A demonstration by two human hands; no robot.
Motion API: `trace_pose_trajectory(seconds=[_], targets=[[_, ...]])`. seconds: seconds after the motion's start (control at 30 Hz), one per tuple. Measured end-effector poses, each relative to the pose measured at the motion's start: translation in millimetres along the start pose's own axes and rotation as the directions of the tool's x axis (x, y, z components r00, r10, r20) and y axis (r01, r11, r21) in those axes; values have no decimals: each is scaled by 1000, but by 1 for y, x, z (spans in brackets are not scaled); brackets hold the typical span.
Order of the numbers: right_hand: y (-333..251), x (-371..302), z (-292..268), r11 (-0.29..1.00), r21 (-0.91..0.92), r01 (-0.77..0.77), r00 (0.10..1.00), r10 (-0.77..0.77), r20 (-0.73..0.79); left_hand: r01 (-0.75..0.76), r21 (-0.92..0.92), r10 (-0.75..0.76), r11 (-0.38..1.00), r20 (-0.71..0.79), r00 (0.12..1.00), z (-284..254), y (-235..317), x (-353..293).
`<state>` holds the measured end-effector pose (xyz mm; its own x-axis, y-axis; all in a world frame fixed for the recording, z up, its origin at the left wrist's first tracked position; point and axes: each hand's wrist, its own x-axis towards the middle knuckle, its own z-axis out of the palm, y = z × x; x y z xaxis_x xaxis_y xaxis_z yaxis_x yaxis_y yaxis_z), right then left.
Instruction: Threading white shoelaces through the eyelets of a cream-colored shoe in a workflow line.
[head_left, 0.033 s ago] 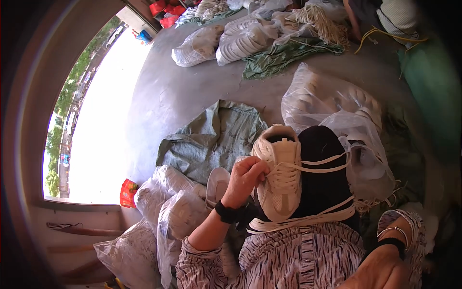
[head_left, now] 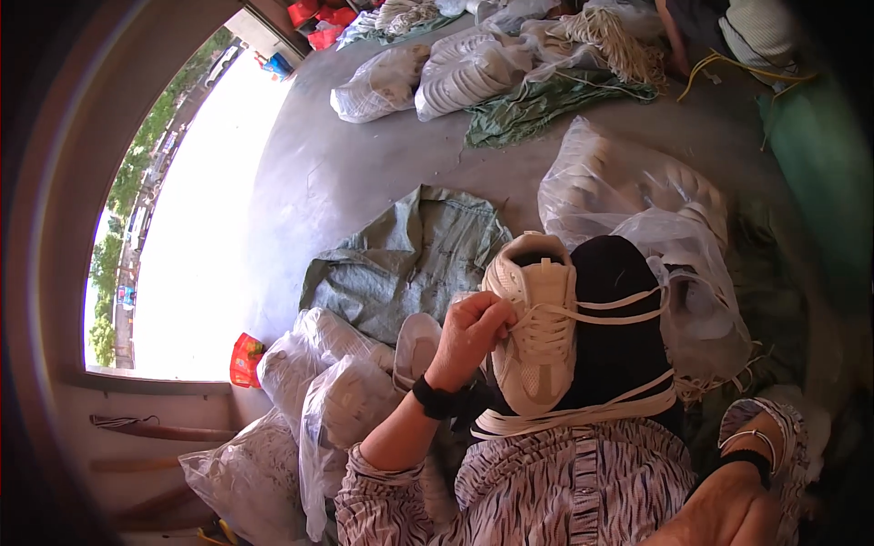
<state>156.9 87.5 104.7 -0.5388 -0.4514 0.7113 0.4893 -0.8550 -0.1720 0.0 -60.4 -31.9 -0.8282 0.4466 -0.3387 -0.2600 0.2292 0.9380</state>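
A cream sneaker [head_left: 537, 369] rests on my dark-covered lap, its toe toward me. My left hand [head_left: 473, 332], in a black wristband, is at the shoe's left side. Its thumb and finger pinch the cream shoelace [head_left: 552, 318] beside the eyelets. The lace's other part runs right across the dark cloth [head_left: 614, 341]. More loose laces [head_left: 546, 424] lie across my lap below the toe. My right hand [head_left: 724, 519] is low at the right, away from the shoe, wearing a bracelet and black band; its fingers are cut off by the lower edge.
Clear bags of shoes stand at left [head_left: 341, 405] and right [head_left: 628, 177]. Beside the left bags is another pale shoe [head_left: 416, 350]. A green woven sack [head_left: 410, 259] lies ahead on the floor. Farther off are more bagged shoes [head_left: 473, 77] and a lace bundle [head_left: 614, 41].
The view has shifted very slightly. My left hand stays pinched at the shoe's side, and the shoe and laces keep their places.
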Motion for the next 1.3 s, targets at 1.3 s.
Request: trace_pose_trajectory(seconds=[1.3], targets=[[-147,-66,-146,-710,-324,-625,647,-240,-724,-409,755,106,512,417,903,-1,62,55]])
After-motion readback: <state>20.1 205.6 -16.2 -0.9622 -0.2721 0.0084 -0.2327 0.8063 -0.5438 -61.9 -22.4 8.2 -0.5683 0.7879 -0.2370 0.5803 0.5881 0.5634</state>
